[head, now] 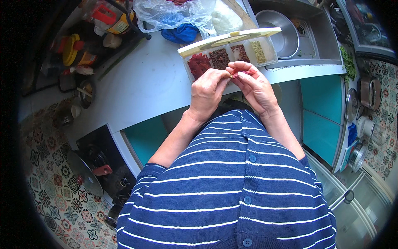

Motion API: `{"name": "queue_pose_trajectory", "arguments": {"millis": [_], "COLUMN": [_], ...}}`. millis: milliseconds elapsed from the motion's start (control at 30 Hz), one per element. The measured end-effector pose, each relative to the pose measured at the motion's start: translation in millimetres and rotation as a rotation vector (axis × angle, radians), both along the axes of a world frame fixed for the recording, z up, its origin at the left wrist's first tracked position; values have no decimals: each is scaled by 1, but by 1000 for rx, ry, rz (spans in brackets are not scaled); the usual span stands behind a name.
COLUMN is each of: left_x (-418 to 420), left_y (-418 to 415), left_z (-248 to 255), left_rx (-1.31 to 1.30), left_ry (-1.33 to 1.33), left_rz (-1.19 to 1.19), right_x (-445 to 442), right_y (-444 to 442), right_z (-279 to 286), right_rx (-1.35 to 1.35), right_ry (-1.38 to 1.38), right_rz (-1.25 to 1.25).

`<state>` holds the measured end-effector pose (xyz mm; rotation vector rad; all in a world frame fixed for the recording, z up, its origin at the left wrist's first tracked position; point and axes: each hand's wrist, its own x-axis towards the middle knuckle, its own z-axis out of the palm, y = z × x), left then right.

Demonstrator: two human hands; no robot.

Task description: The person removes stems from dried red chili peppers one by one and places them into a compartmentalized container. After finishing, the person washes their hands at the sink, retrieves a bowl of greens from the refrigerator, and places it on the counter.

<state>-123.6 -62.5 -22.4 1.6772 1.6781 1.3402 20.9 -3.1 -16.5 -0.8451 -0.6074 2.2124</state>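
Observation:
Dried red chillies (245, 74) lie in my right hand (255, 88), between thumb and fingers. The fingertips of my left hand (207, 90) pinch the stem end of one chilli, and both hands meet over the counter's front edge. Just behind them stands a spice box (273, 51) of clear plastic with its cream lid (230, 40) raised. Its compartments hold more dried red chillies (198, 66), dark reddish-brown spices (219, 58), reddish peppercorn-like spices (240, 53) and small greenish seeds (258, 51).
A blue cloth (180, 33) and a clear plastic bag (174, 14) lie behind the box. The sink (323, 37) at the right holds a steel bowl (278, 34). Jars (71, 49) stand at the left, beyond a long green stalk (121, 59). A cooktop (102, 155) with a glass lid (88, 179) is lower left.

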Motion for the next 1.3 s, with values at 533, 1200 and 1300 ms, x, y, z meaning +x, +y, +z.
{"name": "queue_pose_trajectory", "arguments": {"millis": [533,1200,1300], "left_x": [7,2,0], "left_y": [9,7,8], "left_z": [-1,-11,-13], "left_rx": [-248,-555,-544], "left_ry": [-641,-1262,-1203], "left_rz": [83,-120,-105], "right_x": [-10,-9,-5], "right_y": [-10,-6,-4], "right_z": [-6,-8,-6], "right_rx": [82,2,-74], "right_ry": [-27,54,0], "right_rz": [-201,-238,-252]}}
